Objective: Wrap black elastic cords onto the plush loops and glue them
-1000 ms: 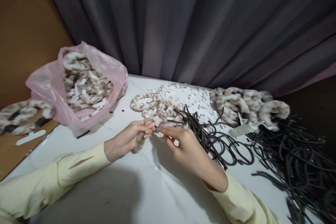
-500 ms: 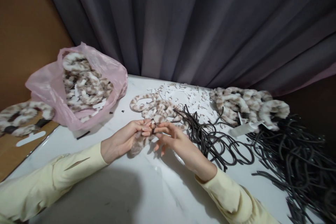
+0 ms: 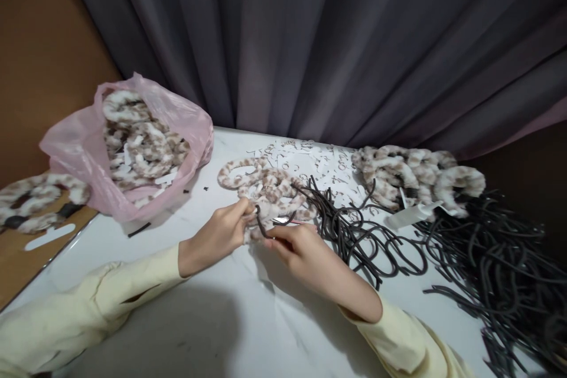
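Note:
My left hand (image 3: 224, 227) is closed, its thumb and fingers pinching a brown-and-white furry tube (image 3: 267, 209) beside the upper end of a black cord (image 3: 260, 223). The cord curves down from there to my right hand (image 3: 303, 254), whose thumb and forefinger pinch it near its lower end. Part of the furry tube is hidden behind my left fingers. Just beyond my right knuckles lies a shiny tool with a pink edge (image 3: 287, 221), mostly covered. More furry loops (image 3: 241, 172) lie on the table right behind my hands.
A pink plastic bag (image 3: 195, 124) at the left holds several furry loops with white tags. Loose black cords (image 3: 354, 236) spread to the right, beside a larger dark heap (image 3: 505, 271). Furry rings (image 3: 416, 174) are piled at the back right. Paper scraps (image 3: 305, 159) litter the table near the curtain.
My hands have drawn slightly apart, and the black cord now shows as a curve between them. The furry piece that hung below my left hand has shifted; the tool has come into view.

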{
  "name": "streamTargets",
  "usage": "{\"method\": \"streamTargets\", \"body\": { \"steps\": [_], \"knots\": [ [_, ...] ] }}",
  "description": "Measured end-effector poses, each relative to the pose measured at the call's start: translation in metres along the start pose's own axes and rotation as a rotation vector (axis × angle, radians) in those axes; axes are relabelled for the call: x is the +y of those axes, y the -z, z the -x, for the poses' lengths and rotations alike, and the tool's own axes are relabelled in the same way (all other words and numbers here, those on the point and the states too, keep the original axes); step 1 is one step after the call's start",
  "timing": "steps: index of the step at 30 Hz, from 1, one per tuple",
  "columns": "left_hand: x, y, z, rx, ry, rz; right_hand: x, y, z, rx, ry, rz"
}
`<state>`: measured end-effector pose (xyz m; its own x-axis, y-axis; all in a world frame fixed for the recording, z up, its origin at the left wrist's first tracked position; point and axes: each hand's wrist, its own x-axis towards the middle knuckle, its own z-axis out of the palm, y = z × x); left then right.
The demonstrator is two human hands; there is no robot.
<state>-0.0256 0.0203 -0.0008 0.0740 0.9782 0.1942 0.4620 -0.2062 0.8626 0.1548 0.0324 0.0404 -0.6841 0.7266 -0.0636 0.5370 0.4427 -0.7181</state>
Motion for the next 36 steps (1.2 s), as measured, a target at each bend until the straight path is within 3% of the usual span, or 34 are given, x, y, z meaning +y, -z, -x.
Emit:
{"method": "streamTargets", "body": {
  "steps": [5,8,12,16,20,24,26,29,33,36],
  "knots": [
    [-0.010,-0.001,0.003,-0.134,-0.205,-0.170,-0.008,0.000,0.010,-0.083,0.054,0.177],
    [-0.008,-0.001,0.005,-0.291,-0.404,-0.247,-0.003,0.005,0.009,0.008,0.114,0.163],
    [-0.001,-0.001,0.010,-0.473,-0.529,-0.272,0.009,0.011,-0.002,0.151,0.127,0.182],
    [0.004,-0.002,0.016,-0.508,-0.607,-0.297,0.014,0.006,-0.007,0.163,0.171,0.261],
    [0.008,-0.002,0.020,-0.406,-0.529,-0.234,0.017,0.002,-0.010,0.111,0.174,0.213],
    [0.011,-0.001,0.021,-0.306,-0.316,-0.064,0.021,0.003,-0.012,0.101,0.184,0.158],
    [0.011,-0.001,0.022,-0.293,-0.222,0.042,0.022,0.003,-0.013,0.089,0.197,0.105],
    [0.008,-0.002,0.023,-0.329,-0.185,0.114,0.023,0.004,-0.014,0.084,0.162,-0.013],
    [0.006,-0.006,0.021,-0.307,-0.159,0.106,0.025,0.016,-0.016,0.052,-0.100,-0.516],
    [0.009,-0.009,0.016,-0.302,-0.028,0.128,0.029,0.032,-0.017,0.052,-0.203,-0.912]
  ]
}}
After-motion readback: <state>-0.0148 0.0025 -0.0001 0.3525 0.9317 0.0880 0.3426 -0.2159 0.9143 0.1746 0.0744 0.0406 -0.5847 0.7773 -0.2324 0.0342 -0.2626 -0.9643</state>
